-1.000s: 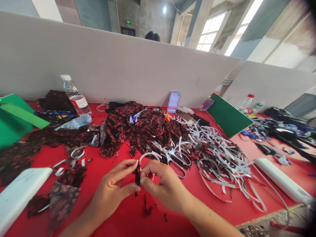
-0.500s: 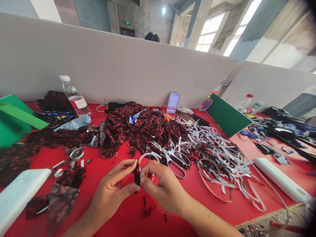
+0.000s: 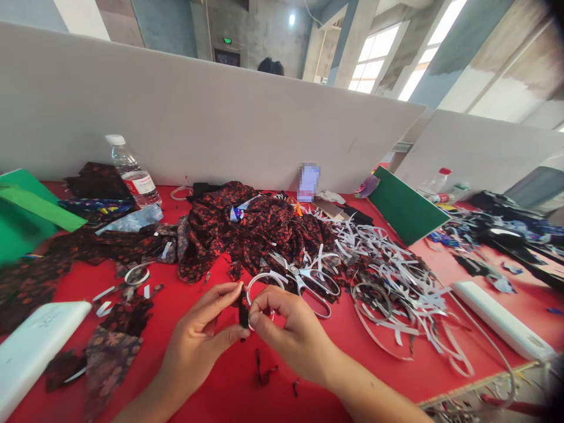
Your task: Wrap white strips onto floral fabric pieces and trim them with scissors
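Observation:
My left hand (image 3: 207,320) pinches a small, narrow piece of dark floral fabric (image 3: 244,311) upright between fingertips and thumb. Close beside it, my right hand (image 3: 284,323) is closed in a pinch at the fabric's right side; what lies between its fingertips is too small to make out. A thin white ring, like a roll of narrow tape (image 3: 252,283), shows behind the right fingers and is partly hidden by them. Just beyond lie scissors (image 3: 304,276) with pale handles, blades pointing away to the left. Small dark scraps (image 3: 264,376) lie on the red table (image 3: 220,388) below my hands.
Dark floral cloth (image 3: 229,229) is heaped at the back. Right of it spreads a tangle of white strips (image 3: 388,276). A water bottle (image 3: 136,176), a phone (image 3: 308,182), a green board (image 3: 408,205) and white power banks (image 3: 502,320) stand or lie around. A grey partition (image 3: 198,117) closes the back.
Both hands have shifted very slightly left, the pinched fabric with them. Otherwise the scene looks the same.

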Tool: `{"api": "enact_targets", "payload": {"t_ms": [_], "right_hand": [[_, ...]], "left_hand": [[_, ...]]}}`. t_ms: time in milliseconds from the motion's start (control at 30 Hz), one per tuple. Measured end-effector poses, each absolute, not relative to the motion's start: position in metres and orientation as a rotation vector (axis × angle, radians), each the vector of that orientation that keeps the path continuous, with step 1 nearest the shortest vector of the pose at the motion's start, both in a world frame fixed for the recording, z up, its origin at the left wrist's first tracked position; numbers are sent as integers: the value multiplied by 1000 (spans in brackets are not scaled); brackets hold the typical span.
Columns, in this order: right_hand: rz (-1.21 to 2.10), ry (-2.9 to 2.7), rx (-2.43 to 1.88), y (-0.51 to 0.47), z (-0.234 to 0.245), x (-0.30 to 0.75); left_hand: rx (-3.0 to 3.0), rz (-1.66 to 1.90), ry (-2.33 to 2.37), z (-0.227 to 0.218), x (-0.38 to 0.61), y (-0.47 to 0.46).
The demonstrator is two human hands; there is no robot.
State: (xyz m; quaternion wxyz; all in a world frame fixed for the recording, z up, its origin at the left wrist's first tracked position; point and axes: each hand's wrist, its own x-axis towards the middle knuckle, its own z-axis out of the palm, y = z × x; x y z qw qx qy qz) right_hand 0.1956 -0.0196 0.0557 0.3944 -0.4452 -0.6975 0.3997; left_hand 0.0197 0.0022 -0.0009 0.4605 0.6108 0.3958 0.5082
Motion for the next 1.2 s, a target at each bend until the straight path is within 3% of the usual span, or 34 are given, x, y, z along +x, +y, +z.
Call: {"api": "enact_targets", "payload": {"t_ms": [667, 1200], "right_hand": [[657, -1828, -1217, -17, 52, 197], [925, -1738, -1108, -12, 50, 199]], "left_hand": [[2291, 1334, 1028, 10, 16, 2], [1767, 1120, 957, -1, 22, -6]]}}
